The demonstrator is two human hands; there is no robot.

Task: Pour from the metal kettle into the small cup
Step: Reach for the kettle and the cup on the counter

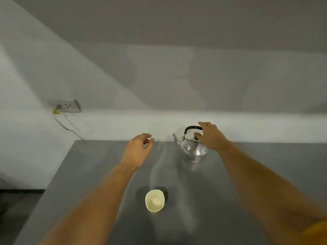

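Reaching step: the open right hand (210,136) hovers at the black handle of the shiny metal kettle (192,149), far on the grey worktop (247,174). Left hand (138,151) loosely open, empty. Next, grip the handle and carry it to the small cream cup (155,200), nearer.

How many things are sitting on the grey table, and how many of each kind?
Shiny metal kettle with a black handle: 1
Small cream-coloured round cup: 1
Total on the grey table: 2
The two bare hands, left and right, are not counted.
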